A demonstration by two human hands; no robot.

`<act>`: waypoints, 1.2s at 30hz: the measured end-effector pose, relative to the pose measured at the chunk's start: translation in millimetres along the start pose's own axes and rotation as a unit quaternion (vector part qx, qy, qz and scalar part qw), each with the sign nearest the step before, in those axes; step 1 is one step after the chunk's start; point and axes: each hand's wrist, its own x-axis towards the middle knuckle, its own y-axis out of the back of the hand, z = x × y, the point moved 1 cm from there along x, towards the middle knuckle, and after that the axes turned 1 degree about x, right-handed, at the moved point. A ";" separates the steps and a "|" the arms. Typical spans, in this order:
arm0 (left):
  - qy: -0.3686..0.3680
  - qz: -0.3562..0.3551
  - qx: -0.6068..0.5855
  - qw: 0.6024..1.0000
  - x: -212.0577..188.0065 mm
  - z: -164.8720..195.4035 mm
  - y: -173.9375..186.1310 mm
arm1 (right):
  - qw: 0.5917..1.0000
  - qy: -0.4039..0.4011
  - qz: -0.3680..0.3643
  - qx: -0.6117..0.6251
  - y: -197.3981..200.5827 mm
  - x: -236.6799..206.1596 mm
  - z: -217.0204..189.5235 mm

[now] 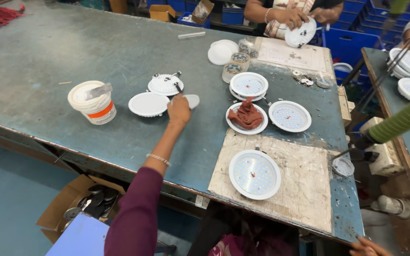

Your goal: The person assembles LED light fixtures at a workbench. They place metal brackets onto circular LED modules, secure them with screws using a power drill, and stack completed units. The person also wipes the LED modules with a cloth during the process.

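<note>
My left hand (179, 110) reaches far across the green table (72, 52) and closes on the edge of a small white disc (193, 100). Just left of it lies a round white lamp cover (148, 104). Behind it is an upturned white lamp housing (165, 84) with clips. Only the fingers of my right hand (367, 247) show, at the table's near right corner, and what they hold is hidden. A white round LED lamp (255, 174) lies face up on a worn cardboard sheet (304, 189) in front of me.
A white tub (93, 102) stands to the left. Two more LED lamps (248, 84) (289, 115) and a red-brown cloth (246, 116) lie mid-table. Across the table another person's hands (293, 18) hold a white lamp. A box of black discs (91, 201) sits on the floor.
</note>
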 end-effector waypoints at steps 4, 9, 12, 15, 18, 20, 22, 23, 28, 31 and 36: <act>-0.126 0.010 -0.121 0.985 -27.2 40.4 58.5 | 0.976 0.184 0.083 -0.078 -11.5 -70.0 -100.3; -0.429 -0.087 -0.151 0.886 -147.4 127.9 120.5 | 0.862 0.472 0.153 -0.100 -42.2 -144.0 -218.8; -0.498 -0.270 -0.243 0.787 -196.0 178.0 139.0 | 0.838 0.512 0.143 -0.127 -58.1 -156.5 -249.7; -0.457 -0.303 -0.377 0.746 -198.5 189.6 130.9 | 0.901 0.404 0.119 -0.106 -61.6 -149.7 -233.0; -0.407 -0.241 -0.450 0.757 -159.3 173.8 80.6 | 0.946 0.256 0.198 -0.006 -35.0 -129.9 -173.0; -0.285 -0.213 -0.420 0.835 -129.8 147.2 29.5 | 0.938 0.186 0.260 0.133 -12.6 -103.5 -122.9; -0.260 -0.224 -0.279 0.897 -114.2 127.0 -29.8 | 0.917 0.105 0.259 0.283 -11.2 -76.3 -70.4; -0.230 -0.292 -0.257 0.892 -113.8 121.6 -60.8 | 0.912 0.055 0.210 0.348 -15.0 -66.5 -44.6; -0.176 -0.357 -0.328 0.857 -118.3 118.0 -151.9 | 0.915 -0.066 0.107 0.383 -15.7 -53.9 44.5; -0.134 -0.407 -0.477 0.767 -121.2 125.3 -147.8 | 0.910 0.013 0.066 0.409 0.6 -57.0 61.5; -0.159 -0.420 -0.564 0.693 -144.2 138.8 -71.0 | 0.664 0.102 -0.229 0.704 5.8 -63.9 59.5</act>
